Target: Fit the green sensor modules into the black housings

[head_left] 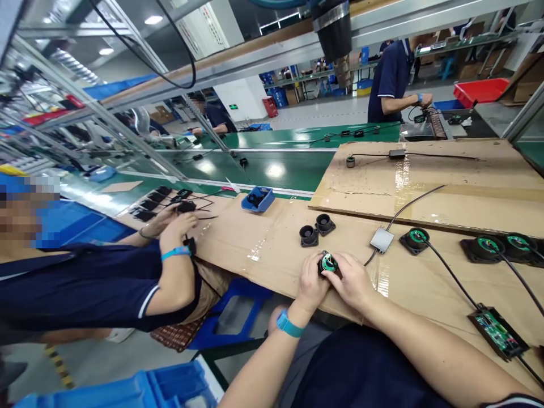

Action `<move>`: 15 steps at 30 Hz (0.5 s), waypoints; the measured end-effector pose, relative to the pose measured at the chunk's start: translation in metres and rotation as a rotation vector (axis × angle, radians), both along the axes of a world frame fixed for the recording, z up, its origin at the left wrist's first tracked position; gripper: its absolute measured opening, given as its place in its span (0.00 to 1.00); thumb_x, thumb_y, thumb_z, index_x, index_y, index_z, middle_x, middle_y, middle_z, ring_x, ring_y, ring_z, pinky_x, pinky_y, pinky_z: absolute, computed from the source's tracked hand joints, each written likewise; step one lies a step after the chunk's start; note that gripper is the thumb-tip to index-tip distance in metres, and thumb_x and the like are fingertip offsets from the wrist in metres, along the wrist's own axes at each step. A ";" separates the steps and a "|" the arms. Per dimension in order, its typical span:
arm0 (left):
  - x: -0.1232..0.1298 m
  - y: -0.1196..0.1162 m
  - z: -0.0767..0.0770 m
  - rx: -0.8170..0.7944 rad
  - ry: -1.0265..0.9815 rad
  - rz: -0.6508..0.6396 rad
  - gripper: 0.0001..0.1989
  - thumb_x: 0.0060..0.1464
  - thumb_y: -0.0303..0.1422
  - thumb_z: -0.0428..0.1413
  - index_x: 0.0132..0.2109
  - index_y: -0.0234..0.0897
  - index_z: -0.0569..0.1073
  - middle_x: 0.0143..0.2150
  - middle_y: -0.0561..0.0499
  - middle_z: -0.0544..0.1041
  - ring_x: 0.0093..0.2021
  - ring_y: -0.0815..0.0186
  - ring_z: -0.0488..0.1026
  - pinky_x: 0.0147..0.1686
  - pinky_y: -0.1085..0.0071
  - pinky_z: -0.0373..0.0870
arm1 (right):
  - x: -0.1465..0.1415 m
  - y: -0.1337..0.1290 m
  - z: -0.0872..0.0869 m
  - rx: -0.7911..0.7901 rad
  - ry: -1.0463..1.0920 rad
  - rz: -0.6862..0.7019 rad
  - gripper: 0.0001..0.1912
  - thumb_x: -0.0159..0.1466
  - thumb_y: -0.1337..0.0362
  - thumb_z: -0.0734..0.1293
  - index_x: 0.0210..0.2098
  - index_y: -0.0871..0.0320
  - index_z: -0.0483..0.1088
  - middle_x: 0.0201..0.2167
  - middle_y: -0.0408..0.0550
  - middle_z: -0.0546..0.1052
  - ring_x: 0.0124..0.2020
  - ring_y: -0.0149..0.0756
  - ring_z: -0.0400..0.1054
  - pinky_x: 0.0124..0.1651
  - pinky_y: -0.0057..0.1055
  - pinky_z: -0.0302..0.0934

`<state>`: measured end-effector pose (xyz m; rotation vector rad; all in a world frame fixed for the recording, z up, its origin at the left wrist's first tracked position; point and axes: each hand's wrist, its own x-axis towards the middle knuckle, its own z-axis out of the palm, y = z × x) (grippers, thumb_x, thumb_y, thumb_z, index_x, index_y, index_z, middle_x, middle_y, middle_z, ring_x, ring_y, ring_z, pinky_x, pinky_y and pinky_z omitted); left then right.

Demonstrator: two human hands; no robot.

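Between my two hands is a small black round housing (327, 263) with a green circuit board and thin wires inside its open top. My left hand (311, 281) wraps its left side, and my right hand (353, 279) grips it from the right, thumb near the board. Just beyond lie two empty black housings (309, 234) with square flanges. To the right, a grey box (381, 240) has a black cable running down behind my right hand; where that cable ends is hidden. Another black housing with a green board (416, 239) is wired to an open black case (499, 333).
Cardboard (272, 243) covers the bench, with a raised cardboard sheet (365, 181) behind. A blue bin (257, 199) holds black parts. At left, a co-worker's hands (178, 221) handle a black part. More housings (488, 248) lie at right. A black tool (334, 34) hangs overhead.
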<state>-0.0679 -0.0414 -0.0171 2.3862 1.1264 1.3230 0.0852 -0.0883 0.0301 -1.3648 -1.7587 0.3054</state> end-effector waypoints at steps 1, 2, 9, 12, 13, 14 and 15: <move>0.000 0.000 0.000 -0.001 0.004 0.010 0.17 0.64 0.30 0.52 0.58 0.36 0.66 0.55 0.39 0.75 0.56 0.56 0.73 0.57 0.52 0.74 | -0.001 0.001 -0.002 -0.003 -0.026 -0.017 0.19 0.69 0.58 0.66 0.57 0.57 0.68 0.49 0.57 0.75 0.50 0.49 0.70 0.55 0.48 0.68; 0.000 -0.001 0.000 -0.009 0.010 0.015 0.16 0.64 0.29 0.52 0.58 0.36 0.66 0.54 0.39 0.75 0.55 0.56 0.74 0.56 0.52 0.74 | -0.001 0.001 -0.003 -0.007 -0.048 -0.030 0.19 0.68 0.58 0.67 0.57 0.57 0.68 0.48 0.57 0.75 0.49 0.49 0.69 0.54 0.49 0.69; 0.000 0.003 -0.003 -0.088 -0.011 -0.039 0.18 0.61 0.33 0.56 0.57 0.37 0.67 0.52 0.40 0.76 0.54 0.54 0.74 0.55 0.51 0.75 | 0.001 0.006 -0.003 -0.025 -0.124 -0.018 0.21 0.66 0.58 0.69 0.57 0.57 0.70 0.52 0.58 0.73 0.52 0.51 0.68 0.54 0.51 0.70; 0.000 0.001 -0.004 -0.145 -0.040 -0.051 0.18 0.61 0.30 0.53 0.58 0.37 0.67 0.53 0.40 0.76 0.54 0.54 0.74 0.57 0.50 0.74 | 0.003 0.006 -0.015 0.031 -0.167 0.051 0.22 0.67 0.61 0.67 0.60 0.57 0.67 0.55 0.58 0.73 0.55 0.51 0.68 0.57 0.51 0.69; 0.000 0.000 -0.004 -0.163 -0.044 -0.063 0.19 0.60 0.29 0.52 0.58 0.37 0.67 0.53 0.39 0.76 0.54 0.54 0.74 0.57 0.51 0.74 | 0.004 0.006 -0.022 0.057 -0.183 0.060 0.22 0.68 0.60 0.66 0.60 0.57 0.67 0.56 0.58 0.73 0.55 0.51 0.69 0.57 0.51 0.69; 0.001 0.000 -0.005 -0.178 -0.042 -0.077 0.19 0.59 0.29 0.52 0.58 0.36 0.67 0.53 0.39 0.76 0.54 0.54 0.74 0.57 0.52 0.74 | 0.006 0.006 -0.029 0.084 -0.199 0.061 0.22 0.69 0.59 0.65 0.60 0.57 0.66 0.56 0.58 0.74 0.55 0.51 0.70 0.57 0.51 0.69; 0.002 0.001 -0.007 -0.187 -0.035 -0.092 0.20 0.58 0.30 0.54 0.58 0.36 0.68 0.53 0.39 0.76 0.54 0.53 0.74 0.56 0.52 0.74 | 0.008 0.009 -0.038 0.108 -0.214 0.055 0.22 0.70 0.58 0.64 0.60 0.58 0.66 0.56 0.59 0.74 0.55 0.51 0.70 0.56 0.51 0.70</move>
